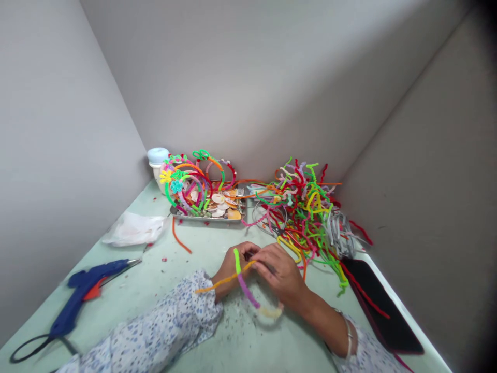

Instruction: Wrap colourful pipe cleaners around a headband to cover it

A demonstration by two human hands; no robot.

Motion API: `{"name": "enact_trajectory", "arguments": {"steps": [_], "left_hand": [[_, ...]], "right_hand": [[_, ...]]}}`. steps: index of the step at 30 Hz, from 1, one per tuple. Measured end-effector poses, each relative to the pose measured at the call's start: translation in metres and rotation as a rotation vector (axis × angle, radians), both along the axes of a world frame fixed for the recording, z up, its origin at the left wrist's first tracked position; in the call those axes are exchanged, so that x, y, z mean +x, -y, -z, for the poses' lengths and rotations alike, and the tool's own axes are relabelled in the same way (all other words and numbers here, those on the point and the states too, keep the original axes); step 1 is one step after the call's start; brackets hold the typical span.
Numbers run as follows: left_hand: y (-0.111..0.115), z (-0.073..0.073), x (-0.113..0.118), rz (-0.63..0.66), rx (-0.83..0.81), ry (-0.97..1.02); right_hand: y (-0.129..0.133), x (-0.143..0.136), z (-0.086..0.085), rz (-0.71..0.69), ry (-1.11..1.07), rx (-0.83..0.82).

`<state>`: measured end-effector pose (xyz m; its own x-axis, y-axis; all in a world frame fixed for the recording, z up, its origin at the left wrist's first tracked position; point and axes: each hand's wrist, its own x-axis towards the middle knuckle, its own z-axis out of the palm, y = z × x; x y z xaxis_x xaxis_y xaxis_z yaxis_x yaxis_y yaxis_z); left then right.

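My left hand [235, 267] and my right hand [281, 272] meet near the middle of the table, fingers pinched together. Between the right thumb and fingers runs an orange pipe cleaner [225, 280], its free end reaching left over my left wrist. A curved band wrapped in green, purple and cream [248, 291] hangs below the hands; its green end stands up in front of my left hand. The left fingers are closed near the band, partly hidden behind the right ones, and the exact grip point cannot be made out.
A blue glue gun [81, 295] lies at left, near a white plastic bag [135, 229]. Behind are a metal tray [212, 219] with shells and wrapped headbands [186, 181], and a white jar [158, 165]. Tangled pipe cleaners [306, 207] and a black phone-like slab [384, 305] occupy the right.
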<state>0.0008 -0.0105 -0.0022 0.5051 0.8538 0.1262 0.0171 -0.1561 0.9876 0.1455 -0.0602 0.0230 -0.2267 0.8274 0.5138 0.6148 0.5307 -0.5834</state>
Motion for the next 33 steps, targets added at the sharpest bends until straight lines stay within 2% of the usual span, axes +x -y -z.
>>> {"name": "enact_trajectory", "arguments": {"steps": [7,10,15,20,26,33], "left_hand": [[0.004,0.007,0.009,-0.031,-0.066,0.031],[0.004,0.009,0.010,-0.064,-0.061,0.004],[0.003,0.003,0.009,-0.093,-0.061,-0.018],[-0.002,-0.001,0.007,-0.176,-0.124,-0.003],[-0.010,0.000,0.003,-0.271,-0.136,0.047],[-0.007,0.002,0.004,-0.269,-0.119,0.031]], "right_hand": [[-0.005,0.007,-0.008,0.235,-0.196,-0.256],[-0.009,0.010,-0.007,0.311,-0.353,-0.395],[-0.017,0.017,0.000,0.383,-0.574,-0.516],[-0.018,0.019,0.007,0.320,-0.693,-0.547],[-0.012,0.014,0.016,0.072,-0.657,-0.678],[-0.012,0.011,0.024,0.062,-0.697,-0.771]]}}
